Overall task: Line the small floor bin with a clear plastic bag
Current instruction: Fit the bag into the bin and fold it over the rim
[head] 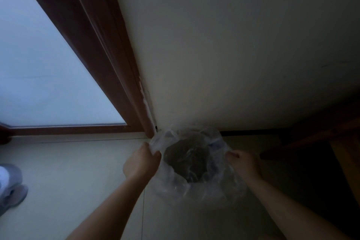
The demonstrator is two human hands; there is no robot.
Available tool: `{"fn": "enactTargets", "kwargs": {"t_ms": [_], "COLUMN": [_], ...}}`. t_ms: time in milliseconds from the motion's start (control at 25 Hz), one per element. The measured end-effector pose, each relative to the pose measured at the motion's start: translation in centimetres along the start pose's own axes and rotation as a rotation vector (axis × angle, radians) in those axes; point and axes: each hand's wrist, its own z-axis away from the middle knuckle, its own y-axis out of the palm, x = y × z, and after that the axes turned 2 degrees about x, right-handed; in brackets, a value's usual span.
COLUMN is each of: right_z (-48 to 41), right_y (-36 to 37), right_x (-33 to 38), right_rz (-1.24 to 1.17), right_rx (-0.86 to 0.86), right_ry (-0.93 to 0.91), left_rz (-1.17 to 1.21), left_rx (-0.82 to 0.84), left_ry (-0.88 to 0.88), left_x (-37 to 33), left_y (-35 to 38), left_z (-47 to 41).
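A small round floor bin (187, 161) stands on the pale floor against the wall, its dark inside visible from above. A clear plastic bag (175, 187) is draped over its rim and hangs crumpled down the near side. My left hand (141, 161) grips the bag's edge at the bin's left side. At the right side of the rim, my right hand (243, 163) holds the bag's edge with closed fingers. The bin's outer wall is mostly hidden under the plastic.
A brown wooden door frame (109, 60) with a frosted glass panel (39, 68) runs down to the floor just left of the bin. A grey slipper (11, 187) lies at the far left. Dark wooden furniture (321, 138) stands close on the right.
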Motion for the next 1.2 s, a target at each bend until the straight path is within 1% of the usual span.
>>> {"fn": "enactTargets", "kwargs": {"t_ms": [80,160,240,280,320,400,480,520,600,720,760,840,920,1000,1120,1200], "right_z": [-1.6,-2.5,-2.8,-2.8,-2.7,-2.5,-2.7,-2.7,-3.0,-3.2,-3.3,-3.0,-2.7,-2.5,-2.2,-2.1], "right_y": [1.0,1.6,1.5,1.1,0.6,0.3,0.7,1.1,1.9,2.7,3.1,3.6,3.6,3.6,3.6,3.2], "right_x": [-0.7,-1.3,-1.7,-1.6,-1.5,-1.4,-1.3,-1.2,-1.7,-2.6,-3.0,-3.3,-3.3,-2.9,-2.2,-2.2], "right_rz": [-0.013,0.005,-0.068,-0.141,-0.193,-0.146,-0.033,-0.009,-0.021,-0.105,-0.100,0.010,0.160,0.285,0.386,0.429], "right_rx": [0.004,0.025,0.070,0.130,0.209,0.345,0.378,0.370,0.304,0.221,0.207,0.150,0.039,-0.022,-0.020,-0.058], "right_ry": [-0.008,-0.011,-0.023,-0.014,0.014,0.046,-0.019,-0.058,-0.130,-0.194,-0.231,-0.341,-0.452,-0.522,-0.486,-0.448], "left_rz": [-0.037,-0.021,0.169,0.260,0.288,0.290,0.395,0.452,0.486,0.460,0.442,0.350,0.266,0.172,-0.003,-0.030], "left_rx": [0.008,0.059,0.154,0.177,0.194,0.275,0.362,0.364,0.300,0.158,0.112,-0.012,-0.122,-0.185,-0.252,-0.272], "left_ry": [0.097,0.165,0.149,0.131,0.127,0.120,0.101,0.094,0.116,0.187,0.203,0.261,0.351,0.417,0.454,0.395], "left_x": [0.1,0.1,0.3,0.5,0.6,1.1,1.3,1.3,1.1,0.7,0.6,0.5,0.6,0.7,0.9,1.3], "left_y": [1.6,2.6,2.7,2.4,2.0,1.8,2.1,2.3,3.2,5.0,5.5,6.3,6.8,7.1,7.5,7.2], "left_z": [-1.4,-2.5,-3.2,-3.3,-3.3,-3.2,-2.8,-2.7,-2.5,-2.3,-2.2,-2.0,-1.9,-1.8,-1.7,-2.2]}}
